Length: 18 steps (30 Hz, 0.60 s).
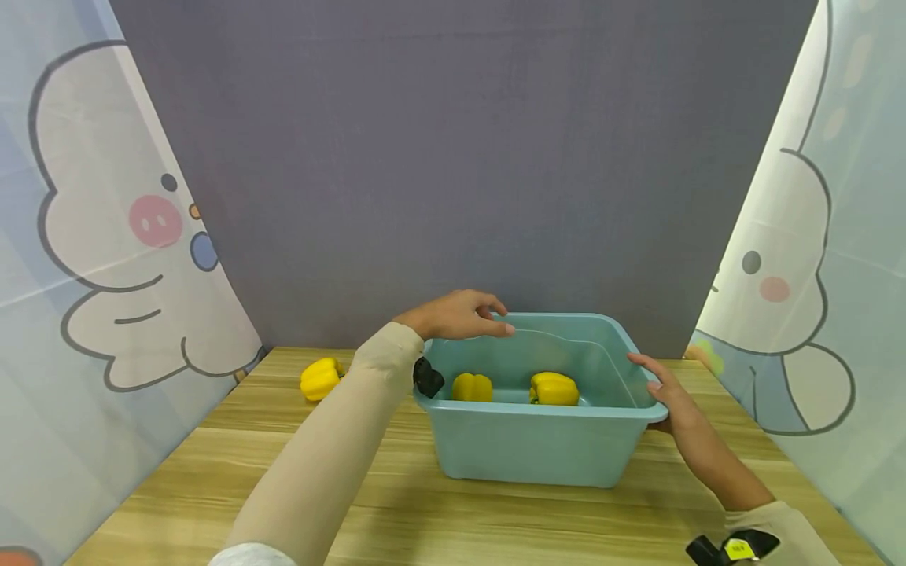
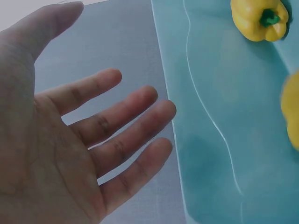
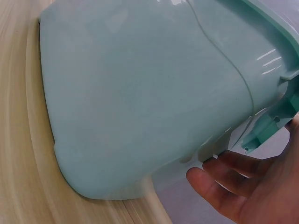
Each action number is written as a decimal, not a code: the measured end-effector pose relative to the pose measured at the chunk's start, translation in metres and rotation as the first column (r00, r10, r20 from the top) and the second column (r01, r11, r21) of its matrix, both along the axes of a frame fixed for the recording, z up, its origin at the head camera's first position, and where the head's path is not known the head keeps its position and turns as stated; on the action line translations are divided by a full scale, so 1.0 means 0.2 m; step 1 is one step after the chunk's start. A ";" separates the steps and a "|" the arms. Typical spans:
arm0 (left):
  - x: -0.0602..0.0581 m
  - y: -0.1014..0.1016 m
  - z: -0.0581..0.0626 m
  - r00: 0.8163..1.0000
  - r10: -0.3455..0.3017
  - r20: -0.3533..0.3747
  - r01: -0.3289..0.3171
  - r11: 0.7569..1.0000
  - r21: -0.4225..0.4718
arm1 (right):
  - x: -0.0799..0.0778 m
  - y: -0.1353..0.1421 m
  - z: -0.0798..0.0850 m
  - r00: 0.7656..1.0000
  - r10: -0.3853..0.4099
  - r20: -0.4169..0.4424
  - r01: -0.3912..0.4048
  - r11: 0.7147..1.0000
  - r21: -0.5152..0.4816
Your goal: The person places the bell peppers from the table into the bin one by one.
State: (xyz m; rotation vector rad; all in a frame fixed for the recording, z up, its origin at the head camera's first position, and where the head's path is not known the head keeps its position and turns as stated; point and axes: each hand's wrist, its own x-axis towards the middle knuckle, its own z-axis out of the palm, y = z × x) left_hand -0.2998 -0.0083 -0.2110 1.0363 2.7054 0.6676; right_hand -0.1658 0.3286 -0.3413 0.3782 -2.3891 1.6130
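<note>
A light teal plastic tub stands on the table, with two yellow bell peppers inside: one pepper on the left, another nearer the middle. My left hand hovers over the tub's back left corner, holding nothing. In the left wrist view its fingers are spread and slightly bent, apart from the peppers. At the right end, my right hand grips the tub's rim, its other fingers curled below the rim along the outer wall. A third yellow bell pepper lies on the table, left of the tub.
The wood-grain table reaches back to a grey cloth backdrop. Pale curtains printed with cartoon animals hang at both sides, the left curtain and the right curtain. Each sleeve carries a black wrist device.
</note>
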 end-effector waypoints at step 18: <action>0.00 -0.24 -0.01 0.999 0.001 -0.048 0.003 0.996 0.089 | -0.01 0.00 -0.01 1.000 0.002 0.002 -0.002 1.000 -0.012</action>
